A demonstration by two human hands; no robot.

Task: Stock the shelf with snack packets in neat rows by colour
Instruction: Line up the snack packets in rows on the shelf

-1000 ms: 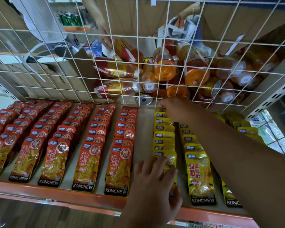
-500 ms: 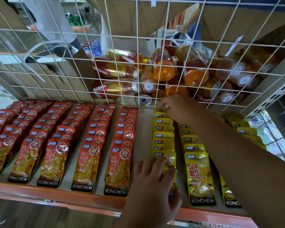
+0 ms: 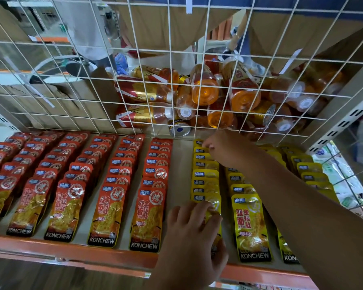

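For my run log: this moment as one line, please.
left hand: on front yellow packet; right hand: back of that row; red packets: aligned

Orange drink bottles [image 3: 205,95] and a can [image 3: 179,128] lie heaped behind a white wire grid [image 3: 50,41].

Two hands show: a left hand [image 3: 193,237] and a right hand [image 3: 224,149]. Red packets [image 3: 107,214] fill at least six rows, yellow packets [image 3: 249,222] at least three.
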